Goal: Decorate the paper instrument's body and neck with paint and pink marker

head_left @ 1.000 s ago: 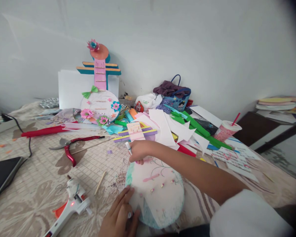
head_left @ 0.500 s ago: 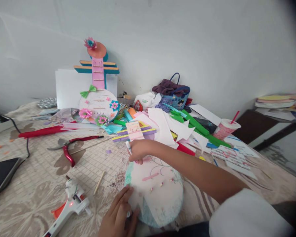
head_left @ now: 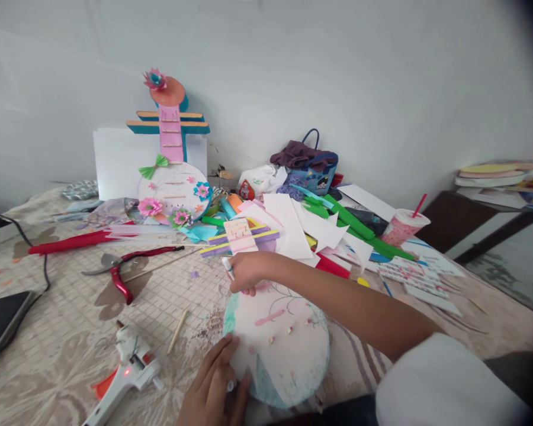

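A pale round board (head_left: 288, 355) lies before me, painted green-blue along its rim and drawn with curling lines. It bears a pink strip and several small pegs. At its far edge my right hand (head_left: 249, 271) is closed around a white marker (head_left: 227, 267); the fingers hide the tip. My left hand (head_left: 214, 378) grips the near left edge of the board, thumb below and fingers along the rim. A small white round end, perhaps a cap, shows between its fingers. Just beyond my right hand is a pink neck piece (head_left: 240, 235) with purple and yellow strips.
A glue gun (head_left: 133, 361) with a lit red light lies at left, near a thin stick (head_left: 177, 331) and red-handled pruning shears (head_left: 123, 278). A decorated guitar-like model (head_left: 173, 183) stands behind. Paper scraps (head_left: 288, 225) and a pink cup (head_left: 404, 228) lie farther right.
The view has shifted slightly, so everything sits a little farther left. Both hands keep their grips and nearly the same places on the board.
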`<state>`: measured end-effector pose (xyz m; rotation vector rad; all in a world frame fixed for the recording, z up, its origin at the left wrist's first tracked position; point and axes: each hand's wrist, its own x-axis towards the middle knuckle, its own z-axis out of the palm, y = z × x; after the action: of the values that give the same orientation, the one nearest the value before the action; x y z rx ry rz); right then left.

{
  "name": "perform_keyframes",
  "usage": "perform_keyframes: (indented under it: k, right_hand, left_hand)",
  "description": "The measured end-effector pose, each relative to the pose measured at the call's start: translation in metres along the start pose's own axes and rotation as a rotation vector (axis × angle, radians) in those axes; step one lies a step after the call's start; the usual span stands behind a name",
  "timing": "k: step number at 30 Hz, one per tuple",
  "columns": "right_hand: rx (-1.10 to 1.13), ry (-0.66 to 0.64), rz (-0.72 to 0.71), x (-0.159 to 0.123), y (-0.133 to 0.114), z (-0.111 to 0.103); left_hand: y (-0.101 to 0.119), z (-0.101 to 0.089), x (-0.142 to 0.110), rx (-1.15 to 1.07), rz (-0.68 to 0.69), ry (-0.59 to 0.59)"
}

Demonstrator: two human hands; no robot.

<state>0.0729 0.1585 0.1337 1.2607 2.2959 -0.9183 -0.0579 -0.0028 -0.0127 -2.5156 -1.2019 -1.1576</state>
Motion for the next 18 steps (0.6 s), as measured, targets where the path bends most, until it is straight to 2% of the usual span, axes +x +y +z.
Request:
perform_keyframes:
  k: [11,15,18]
  right_hand:
    - [0.061,-0.041,0.01,0.003,0.005,-0.008]
    - [0.113,0.016,-0.008,-0.005,0.009,-0.009]
    - [0.178,0.123,-0.043,-0.016,0.023,-0.009]
  left_hand:
    - [-0.001,0.001,-0.001,0.004,0.004,-0.002]
    - [-0.005,0.003,-0.001,-0.002,0.009,0.014]
    - [-0.008,0.006,-0.002,-0.016,0.06,0.046]
